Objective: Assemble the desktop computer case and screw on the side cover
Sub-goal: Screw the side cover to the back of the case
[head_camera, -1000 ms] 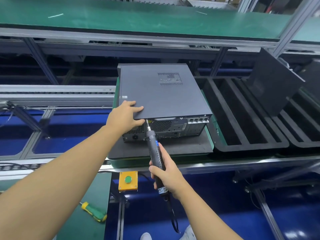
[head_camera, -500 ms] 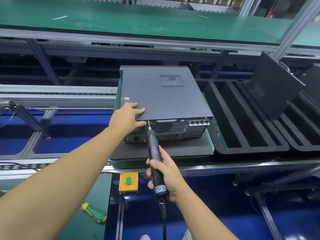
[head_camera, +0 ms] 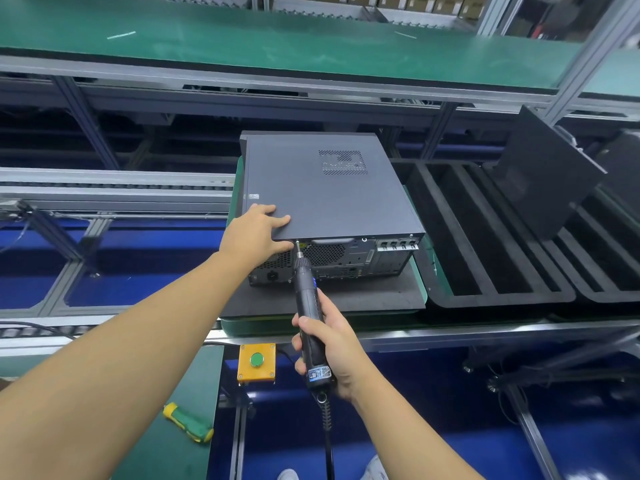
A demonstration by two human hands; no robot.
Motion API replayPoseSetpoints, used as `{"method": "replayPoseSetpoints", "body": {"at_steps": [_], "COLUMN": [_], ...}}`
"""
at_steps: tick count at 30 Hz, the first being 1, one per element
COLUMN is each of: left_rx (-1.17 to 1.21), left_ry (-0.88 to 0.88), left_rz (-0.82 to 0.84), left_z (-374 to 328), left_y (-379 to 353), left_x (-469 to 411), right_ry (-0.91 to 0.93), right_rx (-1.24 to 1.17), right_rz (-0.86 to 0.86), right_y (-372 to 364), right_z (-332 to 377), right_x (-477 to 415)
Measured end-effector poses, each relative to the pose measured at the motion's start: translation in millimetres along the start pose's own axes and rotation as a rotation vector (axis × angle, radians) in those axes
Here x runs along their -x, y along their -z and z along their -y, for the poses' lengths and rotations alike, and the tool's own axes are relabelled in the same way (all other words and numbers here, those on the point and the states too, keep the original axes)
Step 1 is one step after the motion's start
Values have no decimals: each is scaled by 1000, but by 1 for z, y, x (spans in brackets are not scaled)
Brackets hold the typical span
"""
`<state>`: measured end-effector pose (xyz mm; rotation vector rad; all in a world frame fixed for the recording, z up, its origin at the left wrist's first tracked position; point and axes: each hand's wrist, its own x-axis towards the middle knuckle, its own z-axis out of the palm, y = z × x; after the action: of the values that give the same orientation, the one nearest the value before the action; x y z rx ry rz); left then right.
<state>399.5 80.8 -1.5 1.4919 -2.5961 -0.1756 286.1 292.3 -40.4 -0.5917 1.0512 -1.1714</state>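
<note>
- Two bare hands work at the near end of the computer case point(head_camera: 346, 261), which lies flat on its side on a black pad point(head_camera: 346, 299).
- Case orientation: the long axis runs away from the person. The rear panel, with its fan grille and ports, faces the person.
- Side cover point(head_camera: 322, 202): seated on top of the case, facing up, with its vent grille toward the far right corner.
- Left hand point(head_camera: 254, 233): placed on the near left corner of the case. The fingers lie straight and spread on the side cover. The thumb rests against the rear panel just below the cover's edge.
- Right hand point(head_camera: 334, 348): nearer the person than the case, fingers and thumb wrapped around the handle of the electric screwdriver point(head_camera: 306, 306).
- Screwdriver orientation: the long axis runs from the right hand up and away toward the case. The bit tip meets the top edge of the rear panel, just right of the left thumb. Its cable hangs from the butt end.
- Black foam trays point(head_camera: 485, 258): directly right of the case, slots running parallel to its long axis.
- Yellow button box point(head_camera: 256, 367) with a green button: below the near left corner of the case.
- Green-and-yellow hand tool point(head_camera: 188, 422): on a green surface, nearer the person and left of the case.
</note>
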Motion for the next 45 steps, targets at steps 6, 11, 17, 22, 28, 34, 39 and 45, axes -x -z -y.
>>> {"method": "replayPoseSetpoints", "body": {"at_steps": [6,11,17,22,28,34,39,45], "left_rx": [-10,-2,-6,-7,3,13,18,-108], "left_ry": [1,-2,-5,-5,4,16,22,12], "left_rz": [7,2,-7,-14,-16,-9,-14,-61], "left_z": [0,1,1,1,0,2,3,-1], "left_y": [0,-1,-1,-2,-3,-5,-6,-8], "left_x": [0,0,0,0,0,-1,-2,-1], "right_ry": [-4,4,6,7,0,25,17,47], "right_rx": [-3,0,-8,-11,25,148,173,136], "right_rz": [-9,-8,-4,4,-10,-16,-13,31], "right_y": [-1,-2,-2,0,2,3,12,24], "right_z": [2,2,1,1,-2,-1,-6,-11], "right_x": [1,0,-1,-3,-3,-2,2,14]}}
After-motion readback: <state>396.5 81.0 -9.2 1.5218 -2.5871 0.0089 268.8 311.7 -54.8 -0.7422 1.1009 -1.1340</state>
